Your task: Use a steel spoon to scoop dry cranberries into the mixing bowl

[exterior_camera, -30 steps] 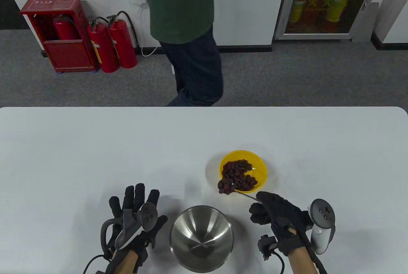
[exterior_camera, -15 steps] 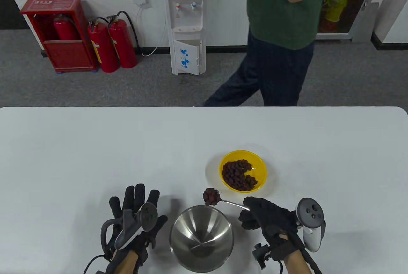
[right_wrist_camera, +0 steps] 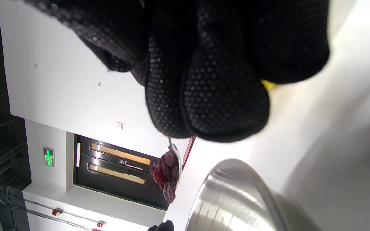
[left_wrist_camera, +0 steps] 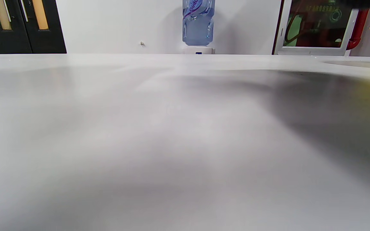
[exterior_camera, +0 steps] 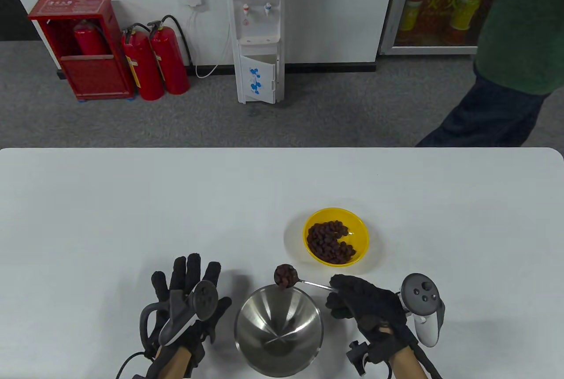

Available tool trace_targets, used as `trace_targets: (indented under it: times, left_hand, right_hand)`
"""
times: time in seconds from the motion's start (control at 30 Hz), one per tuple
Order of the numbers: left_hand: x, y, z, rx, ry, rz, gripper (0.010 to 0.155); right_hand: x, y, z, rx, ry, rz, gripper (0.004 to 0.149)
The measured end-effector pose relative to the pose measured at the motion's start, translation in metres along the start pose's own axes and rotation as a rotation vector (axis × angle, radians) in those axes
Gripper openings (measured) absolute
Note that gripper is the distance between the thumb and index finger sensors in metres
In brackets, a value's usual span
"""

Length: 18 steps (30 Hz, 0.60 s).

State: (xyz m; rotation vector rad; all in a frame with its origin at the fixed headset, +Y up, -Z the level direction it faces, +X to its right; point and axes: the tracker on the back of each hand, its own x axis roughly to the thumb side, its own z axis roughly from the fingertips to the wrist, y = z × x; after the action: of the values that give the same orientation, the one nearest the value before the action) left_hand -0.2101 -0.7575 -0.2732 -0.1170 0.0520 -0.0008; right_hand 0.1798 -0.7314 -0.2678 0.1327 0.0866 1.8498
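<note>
A steel mixing bowl stands at the table's near edge between my hands, and it looks empty. My right hand grips the handle of a steel spoon heaped with dark red dry cranberries, held over the bowl's far rim. In the right wrist view the loaded spoon hangs beside the bowl. A yellow bowl holding more cranberries sits behind and to the right. My left hand rests flat on the table left of the steel bowl, fingers spread, holding nothing.
The white table stretches far to the back and left. A person in a green shirt walks past behind the table at the right. A water dispenser and fire extinguishers stand by the wall.
My right hand lifted the loaded spoon out of the yellow bowl and carried it left to the steel bowl's far rim. The left hand stayed still. The person behind walked to the right.
</note>
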Motion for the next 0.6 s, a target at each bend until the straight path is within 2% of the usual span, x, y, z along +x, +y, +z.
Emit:
trace_targets:
  times: [0.6]
  left_hand:
    - [0.0006,0.0005,0.0003,0.011,-0.009,0.016,0.079]
  right_hand:
    - [0.0077,-0.0011,0.0008,-0.010,-0.158,0.156,0.040]
